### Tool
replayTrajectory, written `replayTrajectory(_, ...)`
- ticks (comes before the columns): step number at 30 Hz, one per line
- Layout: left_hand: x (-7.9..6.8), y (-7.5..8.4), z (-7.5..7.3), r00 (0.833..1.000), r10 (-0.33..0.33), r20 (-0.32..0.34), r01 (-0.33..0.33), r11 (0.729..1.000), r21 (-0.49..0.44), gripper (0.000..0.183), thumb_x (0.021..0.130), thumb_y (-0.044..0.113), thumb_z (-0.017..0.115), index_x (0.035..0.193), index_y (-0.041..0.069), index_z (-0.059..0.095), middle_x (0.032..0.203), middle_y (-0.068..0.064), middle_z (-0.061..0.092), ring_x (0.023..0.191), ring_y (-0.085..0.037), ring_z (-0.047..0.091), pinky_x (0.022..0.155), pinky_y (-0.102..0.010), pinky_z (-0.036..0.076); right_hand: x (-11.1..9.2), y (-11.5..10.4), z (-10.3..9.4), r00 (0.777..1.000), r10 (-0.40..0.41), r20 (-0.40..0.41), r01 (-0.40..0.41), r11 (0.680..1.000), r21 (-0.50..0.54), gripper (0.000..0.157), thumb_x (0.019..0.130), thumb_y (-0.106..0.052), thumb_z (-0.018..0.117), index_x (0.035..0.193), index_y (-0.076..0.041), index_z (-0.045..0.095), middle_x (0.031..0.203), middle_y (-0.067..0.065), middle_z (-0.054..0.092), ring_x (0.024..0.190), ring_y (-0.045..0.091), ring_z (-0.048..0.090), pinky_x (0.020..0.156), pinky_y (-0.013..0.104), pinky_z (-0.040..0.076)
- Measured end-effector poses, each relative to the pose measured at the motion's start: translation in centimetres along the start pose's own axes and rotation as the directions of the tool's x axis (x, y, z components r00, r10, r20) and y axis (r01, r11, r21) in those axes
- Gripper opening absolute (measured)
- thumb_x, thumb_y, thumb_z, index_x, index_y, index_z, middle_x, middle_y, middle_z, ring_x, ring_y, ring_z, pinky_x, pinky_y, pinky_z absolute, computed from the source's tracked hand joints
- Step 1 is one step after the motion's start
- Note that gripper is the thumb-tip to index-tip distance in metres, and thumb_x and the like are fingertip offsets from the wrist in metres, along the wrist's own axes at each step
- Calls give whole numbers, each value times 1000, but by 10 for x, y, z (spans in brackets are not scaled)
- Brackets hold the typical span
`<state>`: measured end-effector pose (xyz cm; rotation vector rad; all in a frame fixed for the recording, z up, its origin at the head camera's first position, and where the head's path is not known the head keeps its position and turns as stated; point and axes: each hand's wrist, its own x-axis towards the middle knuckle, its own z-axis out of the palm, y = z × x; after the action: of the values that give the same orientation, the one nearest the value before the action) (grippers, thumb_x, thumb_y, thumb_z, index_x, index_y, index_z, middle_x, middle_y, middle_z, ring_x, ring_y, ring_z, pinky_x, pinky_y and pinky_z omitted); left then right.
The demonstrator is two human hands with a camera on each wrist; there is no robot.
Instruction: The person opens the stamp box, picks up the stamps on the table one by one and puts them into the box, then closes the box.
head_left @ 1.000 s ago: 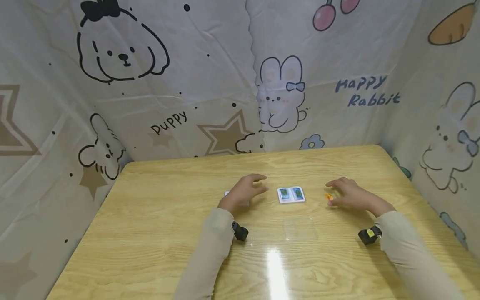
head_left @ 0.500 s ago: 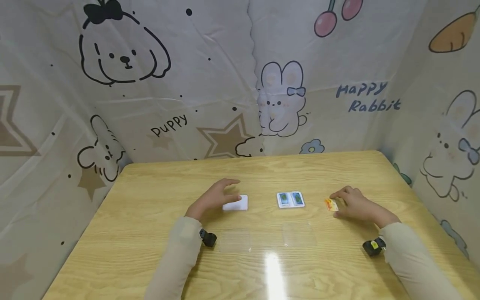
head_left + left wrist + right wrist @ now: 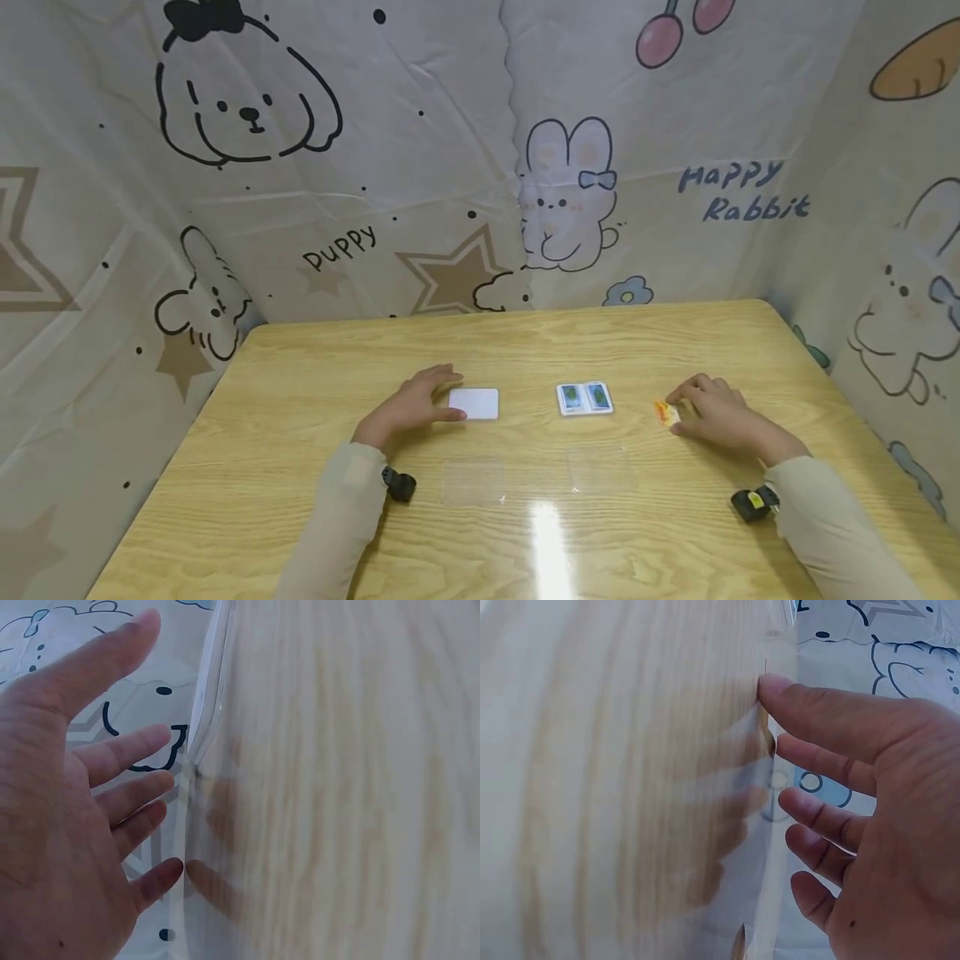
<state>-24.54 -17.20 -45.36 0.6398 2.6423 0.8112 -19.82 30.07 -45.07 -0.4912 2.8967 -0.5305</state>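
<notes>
The left hand (image 3: 408,407) spreads wide at the left end of the white box (image 3: 476,403), whose long axis runs left to right on the table (image 3: 337,517). The right hand (image 3: 718,418) pinches the orange packet (image 3: 663,412) at the table, its long axis unclear behind the fingers. Between them, two picture cards (image 3: 573,398) stretch lengthwise front to back.

Screened-off tabletop setup, cartoon-printed cloth (image 3: 435,75) on three sides, wood-grain table (image 3: 225,467), wider room hidden
</notes>
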Motion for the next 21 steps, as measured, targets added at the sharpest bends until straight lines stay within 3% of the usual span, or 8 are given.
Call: replayTrajectory(21,-1,-12,4,1000,-8,19,7,999,53,72,83,39,75,143,12,46,159,-11,26,146,-38,24,115,-64,16,-2,4,3,1000,-7,-28,8,1000,11,37,87,-29,70,114,-6,65,121,23,54,109,40,47,91,59,39)
